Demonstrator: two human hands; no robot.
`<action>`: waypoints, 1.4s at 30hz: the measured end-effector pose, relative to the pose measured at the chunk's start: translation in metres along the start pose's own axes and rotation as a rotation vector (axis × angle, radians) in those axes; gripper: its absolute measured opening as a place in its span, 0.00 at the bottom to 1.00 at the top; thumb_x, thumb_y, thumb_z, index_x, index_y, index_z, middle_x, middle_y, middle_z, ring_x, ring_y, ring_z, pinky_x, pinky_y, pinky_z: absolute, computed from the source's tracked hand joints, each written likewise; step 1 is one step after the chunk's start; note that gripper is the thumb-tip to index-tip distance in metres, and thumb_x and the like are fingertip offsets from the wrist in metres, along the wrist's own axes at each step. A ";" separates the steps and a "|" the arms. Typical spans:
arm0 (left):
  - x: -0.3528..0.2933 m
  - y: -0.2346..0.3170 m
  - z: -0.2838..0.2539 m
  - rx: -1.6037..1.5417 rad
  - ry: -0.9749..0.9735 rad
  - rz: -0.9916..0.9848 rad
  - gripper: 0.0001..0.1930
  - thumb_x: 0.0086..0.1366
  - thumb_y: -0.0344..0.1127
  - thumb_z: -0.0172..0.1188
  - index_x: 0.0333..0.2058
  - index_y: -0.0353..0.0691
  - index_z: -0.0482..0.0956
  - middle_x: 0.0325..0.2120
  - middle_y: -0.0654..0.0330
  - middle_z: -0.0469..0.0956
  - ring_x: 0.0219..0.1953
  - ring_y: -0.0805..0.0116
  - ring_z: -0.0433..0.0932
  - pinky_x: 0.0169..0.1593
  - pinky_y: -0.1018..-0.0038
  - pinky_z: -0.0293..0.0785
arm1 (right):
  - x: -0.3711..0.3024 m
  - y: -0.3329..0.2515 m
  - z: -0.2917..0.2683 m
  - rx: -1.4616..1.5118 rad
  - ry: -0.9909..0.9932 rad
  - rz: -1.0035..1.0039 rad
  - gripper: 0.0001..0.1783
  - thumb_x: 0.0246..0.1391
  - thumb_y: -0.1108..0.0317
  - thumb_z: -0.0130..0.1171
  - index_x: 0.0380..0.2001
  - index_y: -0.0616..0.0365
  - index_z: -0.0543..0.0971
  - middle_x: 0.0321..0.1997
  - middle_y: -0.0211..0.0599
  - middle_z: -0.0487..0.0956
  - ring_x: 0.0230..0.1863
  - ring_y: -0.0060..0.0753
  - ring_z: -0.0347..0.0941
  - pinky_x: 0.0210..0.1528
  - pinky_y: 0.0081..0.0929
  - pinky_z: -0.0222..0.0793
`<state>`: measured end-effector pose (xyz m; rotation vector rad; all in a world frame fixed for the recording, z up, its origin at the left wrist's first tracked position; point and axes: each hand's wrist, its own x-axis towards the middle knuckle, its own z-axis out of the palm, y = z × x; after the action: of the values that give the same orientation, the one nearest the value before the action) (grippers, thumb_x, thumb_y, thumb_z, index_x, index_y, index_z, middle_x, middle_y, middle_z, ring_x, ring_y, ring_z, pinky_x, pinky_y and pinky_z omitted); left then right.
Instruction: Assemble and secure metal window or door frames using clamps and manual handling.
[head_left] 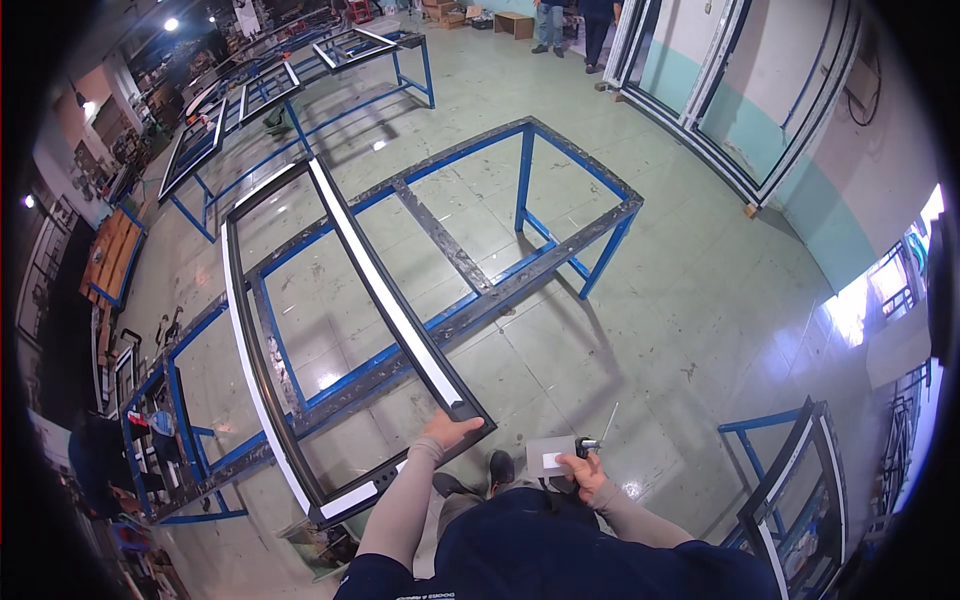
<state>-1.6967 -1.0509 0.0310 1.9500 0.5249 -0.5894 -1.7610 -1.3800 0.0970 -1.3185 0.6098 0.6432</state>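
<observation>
A long dark window or door frame, with white strips along its faces, lies across a blue-legged metal work table. My left hand grips its near right corner. In front of my body, my right hand is closed round a tool with a black body and a thin pale rod; its exact kind is unclear. Beside those fingers, a flat pale rectangular piece with a white patch shows, and I cannot tell whether it is part of the tool.
Another blue-legged table carries more frames at the far left. A rack with dark frames stands at the lower right. Tall framed panels lean on the far right wall. Two people stand at the back; another bends at the left.
</observation>
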 end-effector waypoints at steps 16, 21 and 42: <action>-0.019 0.006 -0.021 -0.122 -0.117 0.103 0.40 0.50 0.57 0.66 0.53 0.31 0.67 0.52 0.46 0.71 0.56 0.56 0.68 0.60 0.69 0.62 | 0.001 0.013 -0.018 -0.079 -0.123 -0.059 0.14 0.44 0.62 0.62 0.34 0.54 0.75 0.31 0.29 0.71 0.27 0.23 0.64 0.27 0.21 0.61; -0.016 -0.002 -0.003 -0.155 0.457 0.183 0.20 0.58 0.43 0.58 0.43 0.34 0.74 0.36 0.47 0.77 0.39 0.56 0.76 0.44 0.65 0.71 | -0.006 0.009 -0.003 -0.035 0.073 0.060 0.19 0.41 0.61 0.63 0.37 0.53 0.70 0.34 0.30 0.72 0.26 0.23 0.66 0.22 0.18 0.60; -0.459 -0.363 0.146 -0.698 0.846 -0.420 0.12 0.55 0.41 0.52 0.31 0.40 0.78 0.32 0.51 0.79 0.38 0.52 0.77 0.42 0.62 0.72 | -0.078 0.220 0.245 -0.880 -1.081 -0.187 0.19 0.49 0.61 0.60 0.40 0.62 0.71 0.36 0.39 0.72 0.32 0.27 0.67 0.31 0.24 0.64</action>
<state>-2.2981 -1.0820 0.0004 1.3317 1.4669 0.2183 -1.9644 -1.1149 0.0419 -1.5166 -0.7572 1.3939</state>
